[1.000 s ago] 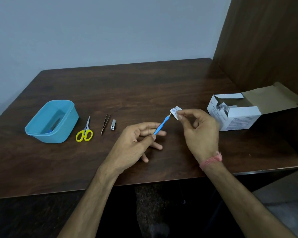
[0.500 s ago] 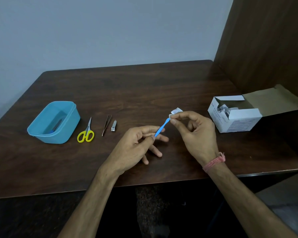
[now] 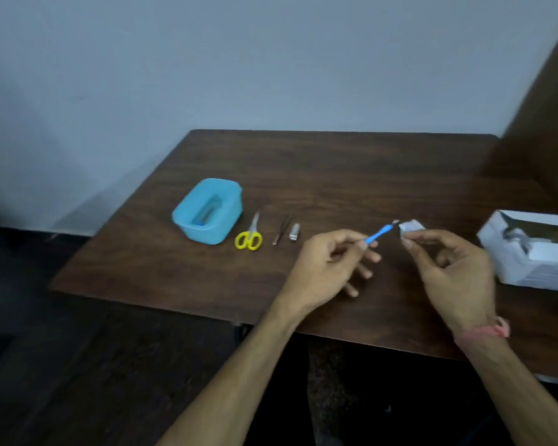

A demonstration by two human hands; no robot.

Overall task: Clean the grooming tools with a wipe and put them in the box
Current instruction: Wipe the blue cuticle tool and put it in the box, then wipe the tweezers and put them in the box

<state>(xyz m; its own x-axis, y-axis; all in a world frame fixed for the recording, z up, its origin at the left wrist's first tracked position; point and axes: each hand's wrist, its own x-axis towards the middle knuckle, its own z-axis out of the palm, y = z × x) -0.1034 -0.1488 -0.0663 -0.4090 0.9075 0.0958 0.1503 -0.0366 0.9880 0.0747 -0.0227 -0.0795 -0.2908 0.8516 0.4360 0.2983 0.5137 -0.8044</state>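
Both hands are up over the near half of the wooden table (image 3: 335,175). The left hand (image 3: 327,268) pinches the handle end of a thin blue tool (image 3: 377,237) between thumb and forefinger, the other fingers loosely spread below, and the tool's small metal tip points up and to the right. The right hand (image 3: 451,268) pinches a small crumpled white wipe (image 3: 411,226) at its fingertips, just beside that tip; the blur hides whether they touch.

A broad stretch of bare dark wood lies behind the hands, running to the far edge by the grey wall. The near edge runs under both forearms. On the left sits the blue plastic box (image 3: 208,211), rounded at the corners, smooth and open-topped, with something blue lying inside.

Beside it lie small scissors (image 3: 249,235) with yellow loop handles, then slim dark tweezers (image 3: 281,230), then a short metal nail clipper (image 3: 294,232), all flat in a row and apart from each other. At the right edge, a white cardboard carton (image 3: 529,262) stands open, flap back, partly cut off by the frame.
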